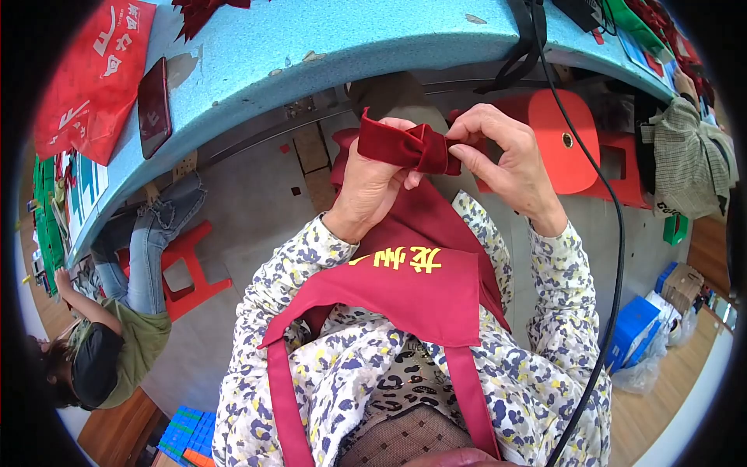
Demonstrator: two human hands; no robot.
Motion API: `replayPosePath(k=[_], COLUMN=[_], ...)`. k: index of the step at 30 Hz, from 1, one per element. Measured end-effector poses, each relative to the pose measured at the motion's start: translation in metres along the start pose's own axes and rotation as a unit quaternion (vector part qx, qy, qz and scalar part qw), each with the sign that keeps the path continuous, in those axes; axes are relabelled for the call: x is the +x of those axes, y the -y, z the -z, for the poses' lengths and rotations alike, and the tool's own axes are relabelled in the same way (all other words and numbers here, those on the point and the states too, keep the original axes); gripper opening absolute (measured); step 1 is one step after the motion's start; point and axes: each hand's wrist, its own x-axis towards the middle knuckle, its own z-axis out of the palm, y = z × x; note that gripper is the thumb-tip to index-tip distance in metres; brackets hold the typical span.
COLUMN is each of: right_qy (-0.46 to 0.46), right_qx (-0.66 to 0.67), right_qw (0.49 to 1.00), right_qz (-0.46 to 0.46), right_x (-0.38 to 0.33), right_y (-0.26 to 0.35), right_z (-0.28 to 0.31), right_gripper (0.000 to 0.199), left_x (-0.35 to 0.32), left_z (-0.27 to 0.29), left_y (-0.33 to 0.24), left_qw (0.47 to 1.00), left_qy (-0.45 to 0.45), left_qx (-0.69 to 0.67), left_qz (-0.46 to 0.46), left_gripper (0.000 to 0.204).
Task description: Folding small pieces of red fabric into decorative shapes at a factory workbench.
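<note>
A dark red velvet-like ribbon strip [393,144], folded and twisted over itself at its right part, is held up in front of my chest. My left hand [364,187] is closed round it from below, its fingers partly hidden behind the fabric. My right hand [510,159] pinches the right end between thumb and forefinger. Under both hands hangs the maroon apron [405,292] with yellow lettering that I wear over a patterned long-sleeved top.
Beyond my hands curves a blue table [373,35], bearing a dark phone [154,109] and a red bag [97,74]. A black cable [618,257] runs down the right side. A red stool [562,140] stands right; a person [124,327] sits at left.
</note>
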Motion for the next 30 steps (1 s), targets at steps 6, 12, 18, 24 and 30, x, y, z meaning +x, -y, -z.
replayPosePath(k=[6,12,18,24,30], right_qy=[0.042,-0.043,0.064,-0.001,-0.034], right_qx=[0.029,0.159,-0.027,0.224,0.251], right_qw=[0.996,0.981,0.997,0.951,0.944], right_qz=[-0.079,-0.102,-0.017,-0.213,-0.210], right_x=[0.001,-0.002,0.000,-0.001,0.000], right_y=[-0.002,-0.005,-0.005,-0.002,0.000], right_z=[0.000,-0.005,-0.005,-0.016,-0.024], right_gripper=[0.007,0.004,0.007,0.005,0.003], left_x=[0.002,0.002,0.001,0.000,0.000], left_z=[0.004,0.009,0.012,0.007,0.015], left_y=[0.004,0.005,0.003,0.001,-0.002], left_qw=[1.000,1.000,1.000,1.000,0.999], left_qy=[0.011,-0.004,0.014,0.013,-0.006], left_qx=[0.007,-0.014,0.006,-0.017,-0.032], left_qz=[0.002,-0.001,-0.001,-0.005,0.001], left_gripper=[0.024,0.024,0.024,0.023,0.022])
